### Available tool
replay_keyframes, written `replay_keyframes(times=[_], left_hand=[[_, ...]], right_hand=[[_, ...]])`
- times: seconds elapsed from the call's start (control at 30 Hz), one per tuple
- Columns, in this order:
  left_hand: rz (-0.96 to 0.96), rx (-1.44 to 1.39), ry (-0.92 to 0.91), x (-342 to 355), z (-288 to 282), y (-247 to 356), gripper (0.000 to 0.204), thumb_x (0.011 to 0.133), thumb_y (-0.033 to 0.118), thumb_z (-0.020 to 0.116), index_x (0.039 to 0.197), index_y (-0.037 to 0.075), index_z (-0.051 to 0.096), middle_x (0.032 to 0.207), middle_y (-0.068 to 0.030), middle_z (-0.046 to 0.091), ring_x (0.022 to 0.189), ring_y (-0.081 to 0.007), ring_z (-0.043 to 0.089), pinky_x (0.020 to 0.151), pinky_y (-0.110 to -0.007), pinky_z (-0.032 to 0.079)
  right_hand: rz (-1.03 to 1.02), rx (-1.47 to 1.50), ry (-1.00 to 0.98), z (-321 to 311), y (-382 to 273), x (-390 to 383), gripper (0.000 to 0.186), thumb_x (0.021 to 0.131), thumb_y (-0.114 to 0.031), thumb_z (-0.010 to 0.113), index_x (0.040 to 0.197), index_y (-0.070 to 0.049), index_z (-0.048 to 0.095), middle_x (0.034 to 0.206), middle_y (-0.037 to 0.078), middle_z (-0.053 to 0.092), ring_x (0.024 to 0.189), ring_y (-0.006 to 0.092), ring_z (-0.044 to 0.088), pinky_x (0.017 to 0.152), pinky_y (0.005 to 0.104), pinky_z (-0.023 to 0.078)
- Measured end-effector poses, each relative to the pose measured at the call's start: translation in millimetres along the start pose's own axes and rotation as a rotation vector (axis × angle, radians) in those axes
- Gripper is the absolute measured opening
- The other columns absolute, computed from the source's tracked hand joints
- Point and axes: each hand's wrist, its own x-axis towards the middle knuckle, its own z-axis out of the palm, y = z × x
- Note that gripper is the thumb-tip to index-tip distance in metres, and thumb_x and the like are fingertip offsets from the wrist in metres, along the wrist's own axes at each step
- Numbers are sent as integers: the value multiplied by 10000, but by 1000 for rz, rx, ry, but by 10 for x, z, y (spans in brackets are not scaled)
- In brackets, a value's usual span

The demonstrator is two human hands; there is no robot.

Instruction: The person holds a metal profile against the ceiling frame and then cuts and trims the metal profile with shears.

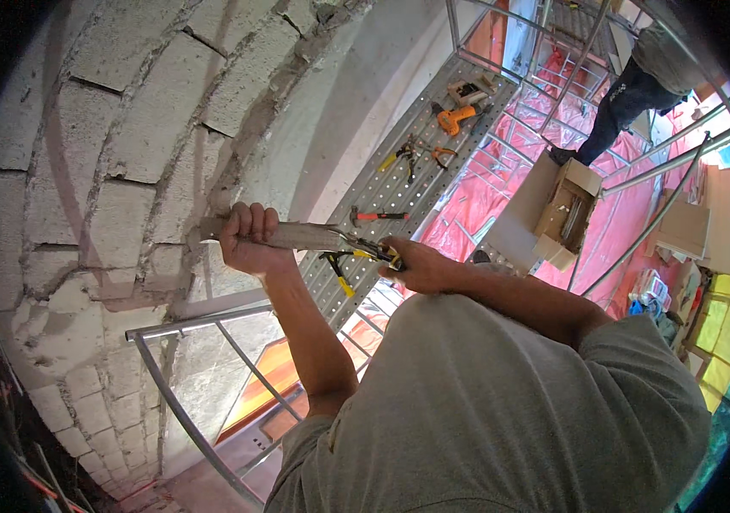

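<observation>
My left hand is closed round a long flat greyish strip, held across the view near the block wall. My right hand is closed on a dark-handled cutting tool, like snips or pliers, at the strip's right end; its jaws are hard to make out. Below the strip, on the perforated metal platform, lies a yellow-and-black hand tool. A red-handled hammer is just beyond the strip, with yellow-and-black tools and orange-handled pliers further along.
A block wall rises on the left beside a metal railing. An orange drill lies on the platform's far end. A co-worker's dark-trousered leg stands on scaffolding at upper right, by an open cardboard box. Pink sheeting lies below.
</observation>
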Motion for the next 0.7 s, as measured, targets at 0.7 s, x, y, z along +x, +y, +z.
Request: replay_keyframes(times=[0.7], left_hand=[[-68, 16, -152, -68, -30, 85, 348, 836, 188, 633, 689, 174, 318, 641, 36, 238, 493, -85, 232, 447, -255, 215]], right_hand=[[-73, -214, 24, 15, 73, 2, 588, 918, -314, 749, 1341, -5, 482, 1173, 256, 655, 1105, 437, 656, 928, 503, 527]])
